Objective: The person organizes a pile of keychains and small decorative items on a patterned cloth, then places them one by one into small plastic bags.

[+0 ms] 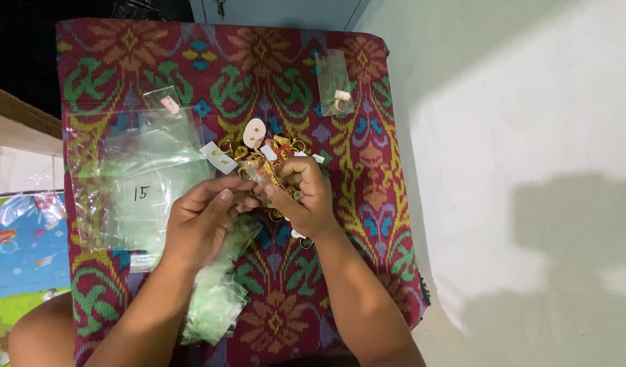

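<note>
left hand [204, 221]: fingers curled, tips meeting right | right hand [300, 194]: pinching grip (thumb on forefinger) | forearms converge

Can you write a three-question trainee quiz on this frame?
1. True or false: the left hand and right hand meet over the patterned cloth.
2. What lies just beyond the fingers? A) gold rings B) coins C) buttons
3. Where does the small bag holding one ring lie?

Key: 1 true. 2 A. 3 At the cloth's far edge, apart from the pile.
</note>
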